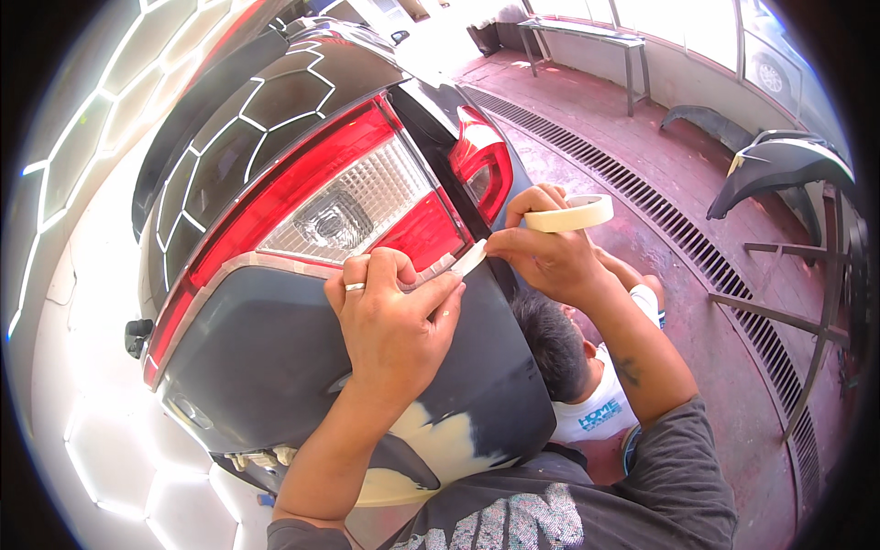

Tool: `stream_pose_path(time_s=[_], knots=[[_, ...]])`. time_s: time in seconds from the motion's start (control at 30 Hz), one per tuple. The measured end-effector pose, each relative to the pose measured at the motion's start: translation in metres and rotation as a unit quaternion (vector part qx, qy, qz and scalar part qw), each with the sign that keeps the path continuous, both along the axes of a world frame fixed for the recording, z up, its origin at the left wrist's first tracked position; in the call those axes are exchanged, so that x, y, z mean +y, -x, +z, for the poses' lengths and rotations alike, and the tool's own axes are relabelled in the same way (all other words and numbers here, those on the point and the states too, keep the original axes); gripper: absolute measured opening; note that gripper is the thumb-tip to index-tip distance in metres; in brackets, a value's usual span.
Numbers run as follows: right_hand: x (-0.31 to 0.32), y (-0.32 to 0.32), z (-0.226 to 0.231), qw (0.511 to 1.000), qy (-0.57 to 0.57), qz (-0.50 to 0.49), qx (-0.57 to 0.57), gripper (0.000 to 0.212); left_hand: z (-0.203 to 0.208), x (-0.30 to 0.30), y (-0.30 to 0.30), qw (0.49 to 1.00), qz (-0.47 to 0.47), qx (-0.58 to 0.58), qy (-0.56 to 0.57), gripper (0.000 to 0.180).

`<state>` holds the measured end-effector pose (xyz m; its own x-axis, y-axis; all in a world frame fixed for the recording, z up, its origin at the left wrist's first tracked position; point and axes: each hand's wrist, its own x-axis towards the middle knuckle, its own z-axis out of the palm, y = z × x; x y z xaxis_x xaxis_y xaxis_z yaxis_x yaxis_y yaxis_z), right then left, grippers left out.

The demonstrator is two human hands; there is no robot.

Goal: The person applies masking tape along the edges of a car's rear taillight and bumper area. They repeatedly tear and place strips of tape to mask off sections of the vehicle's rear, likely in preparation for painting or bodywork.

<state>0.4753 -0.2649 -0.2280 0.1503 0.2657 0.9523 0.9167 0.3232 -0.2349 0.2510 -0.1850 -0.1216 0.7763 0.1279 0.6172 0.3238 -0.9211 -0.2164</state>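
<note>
A strip of masking tape [471, 259] stretches between my hands at the lower right corner of a red and clear tail light [335, 215]. My left hand [392, 316], with a ring on one finger, is closed, thumb and forefinger pinching the strip near the light's lower edge. In my right hand [553, 257], the pale roll of masking tape [579, 216] hangs over the fingers while the fingertips grip the strip's other end. More tape [275, 262] runs along the seam beneath the light, on the dark grey car tailgate [266, 316].
A second tail light [481, 165] sits on the car's side. Below my right arm crouches another person [559, 353] in a white shirt. A floor grate [642, 174] curves past at right, beside a metal stand [825, 275] with a bumper part [779, 170]. A bench [587, 35] stands behind.
</note>
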Motion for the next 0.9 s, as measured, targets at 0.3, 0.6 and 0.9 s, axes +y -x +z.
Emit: stream_pose_path(time_s=[0.3,0.6,0.9], knots=[[0.004,0.000,0.004,1.000,0.022,0.001,-0.005,0.019,0.004,-0.001,0.002,1.000,0.026,0.004,0.018,0.018],[0.004,-0.002,0.010,1.000,0.029,0.008,-0.001,0.017,0.003,0.001,0.000,0.999,0.038,-0.007,-0.010,0.021],[0.007,-0.001,0.014,1.000,0.019,0.004,-0.002,0.018,0.005,0.003,-0.005,0.998,0.042,-0.007,-0.035,0.019]])
